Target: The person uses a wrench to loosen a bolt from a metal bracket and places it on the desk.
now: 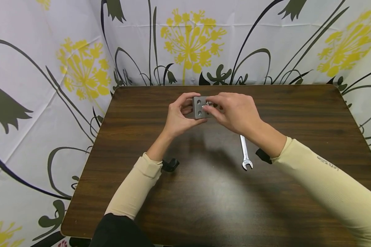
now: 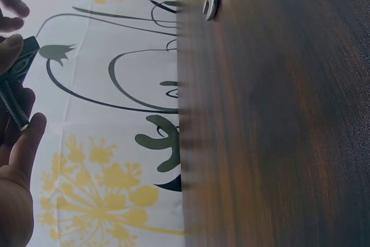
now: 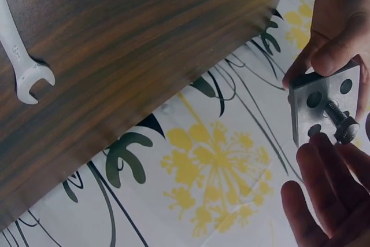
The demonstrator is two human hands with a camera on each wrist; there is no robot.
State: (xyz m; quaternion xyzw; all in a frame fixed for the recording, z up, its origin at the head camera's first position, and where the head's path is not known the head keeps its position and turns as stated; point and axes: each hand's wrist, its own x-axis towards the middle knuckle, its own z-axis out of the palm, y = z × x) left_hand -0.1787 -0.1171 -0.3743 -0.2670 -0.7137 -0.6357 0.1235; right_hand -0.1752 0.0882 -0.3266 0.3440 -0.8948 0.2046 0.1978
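Observation:
My left hand (image 1: 177, 118) holds a grey metal block with round holes (image 1: 197, 111) by its edges, raised over the table. In the right wrist view a hex-head bolt (image 3: 343, 123) sits part way in one of the holes, its threads showing between head and block. My right hand (image 1: 236, 111) pinches at this bolt with thumb and fingertips, the other fingers spread loosely. A threaded shank (image 2: 13, 105) projects beside the block in the left wrist view, near the left fingers. Part of the block is hidden behind the right fingers.
An open-ended wrench (image 1: 245, 154) lies on the dark wooden table (image 1: 136, 137), below the right hand, its upper end hidden. A white curtain with yellow flowers (image 1: 191, 37) hangs behind the far edge. Black wrist-camera mounts (image 1: 170, 165) stick out near both wrists.

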